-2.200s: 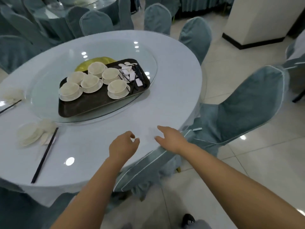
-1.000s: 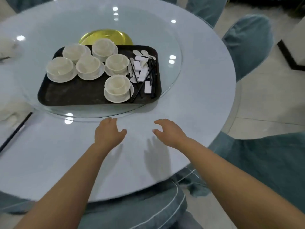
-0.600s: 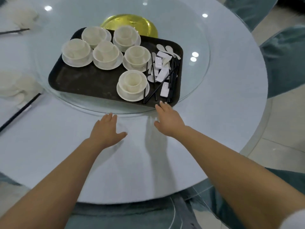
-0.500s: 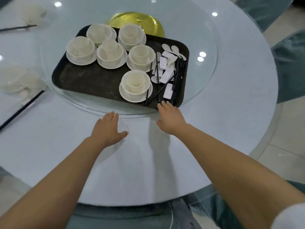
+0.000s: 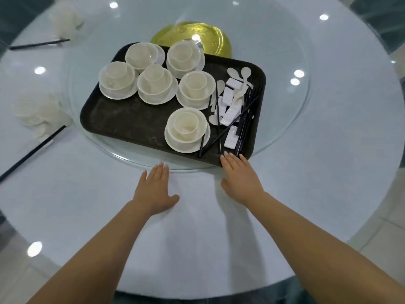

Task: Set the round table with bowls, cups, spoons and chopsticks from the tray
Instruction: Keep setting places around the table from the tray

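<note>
**Tray within reach, nothing lifted yet**

Tray (image 5: 135, 126) sits on the glass turntable (image 5: 285, 132), nearest bowl set (image 5: 186, 130) and chopsticks (image 5: 243, 126) at its near right corner. My right hand (image 5: 238, 174) touches that edge, fingers (image 5: 228, 160) straight; left hand (image 5: 156, 189) lies flat on the tabletop (image 5: 197, 249). I'd lift the nearest set by its saucer, clear of the chopsticks.

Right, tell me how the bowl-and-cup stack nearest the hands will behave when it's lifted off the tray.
The nearest stack is a cup sitting loose in a bowl on a saucer, so the pieces will probably shift or rattle if tilted. It looks like glazed white ware, likely smooth and breakable. Black chopsticks lie against its saucer and may get dragged along.
</note>
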`<action>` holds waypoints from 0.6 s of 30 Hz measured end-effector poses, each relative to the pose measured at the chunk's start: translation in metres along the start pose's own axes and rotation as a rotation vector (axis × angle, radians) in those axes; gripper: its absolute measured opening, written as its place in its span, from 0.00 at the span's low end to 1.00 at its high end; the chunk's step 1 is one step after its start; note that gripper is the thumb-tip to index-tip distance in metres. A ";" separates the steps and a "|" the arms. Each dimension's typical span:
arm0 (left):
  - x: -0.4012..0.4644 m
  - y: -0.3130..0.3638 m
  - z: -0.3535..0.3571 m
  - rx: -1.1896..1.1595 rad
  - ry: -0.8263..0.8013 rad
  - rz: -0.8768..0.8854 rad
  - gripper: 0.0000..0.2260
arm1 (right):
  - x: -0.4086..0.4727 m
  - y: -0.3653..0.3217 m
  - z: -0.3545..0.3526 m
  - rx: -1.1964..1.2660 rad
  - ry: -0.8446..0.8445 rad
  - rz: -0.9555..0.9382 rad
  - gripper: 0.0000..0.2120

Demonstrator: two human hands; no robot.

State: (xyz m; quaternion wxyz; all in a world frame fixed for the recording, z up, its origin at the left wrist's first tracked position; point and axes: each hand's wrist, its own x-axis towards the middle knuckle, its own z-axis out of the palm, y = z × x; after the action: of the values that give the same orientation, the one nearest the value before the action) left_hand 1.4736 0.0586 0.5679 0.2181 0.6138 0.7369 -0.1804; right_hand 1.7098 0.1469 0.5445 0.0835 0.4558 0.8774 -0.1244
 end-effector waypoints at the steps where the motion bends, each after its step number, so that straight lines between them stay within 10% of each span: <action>1: 0.000 0.005 -0.001 -0.001 0.006 0.006 0.42 | -0.001 0.005 0.000 -0.013 0.018 0.003 0.31; 7: -0.001 0.044 -0.002 -0.009 0.066 0.095 0.36 | -0.006 0.046 -0.006 0.048 0.112 0.050 0.29; 13: 0.023 0.071 -0.033 -0.663 0.398 -0.067 0.11 | -0.003 0.089 -0.018 0.227 0.201 0.106 0.23; 18: 0.069 0.085 -0.070 -1.003 0.456 -0.264 0.13 | 0.003 0.111 -0.018 0.262 0.211 0.177 0.27</action>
State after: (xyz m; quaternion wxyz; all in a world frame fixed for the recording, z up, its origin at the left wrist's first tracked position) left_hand 1.5402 0.1685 0.5888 0.2940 0.3610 0.8314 0.3033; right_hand 1.7984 0.2157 0.5455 -0.0586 0.5487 0.8141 -0.1812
